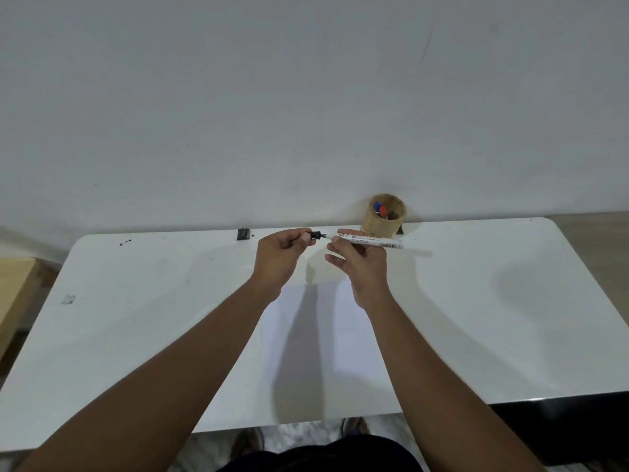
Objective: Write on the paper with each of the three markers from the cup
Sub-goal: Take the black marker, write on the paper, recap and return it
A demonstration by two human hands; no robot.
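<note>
My right hand (359, 264) holds a white marker (369, 241) level above the table, its tip pointing left. My left hand (280, 252) pinches the marker's black cap (315, 235), which sits at or just off the tip; I cannot tell whether they touch. A sheet of white paper (357, 335) lies flat on the table below my forearms, partly hidden by them. A tan cup (384, 218) stands at the table's far edge against the wall, with a blue-capped marker (376, 208) and a red-capped marker (383, 210) inside it.
The white table (136, 318) has rounded far corners and a dark front right edge. A small black object (243, 234) sits at the far edge left of my hands. A small scrap (68, 299) lies at the left. A wooden surface (13, 294) stands beside the table.
</note>
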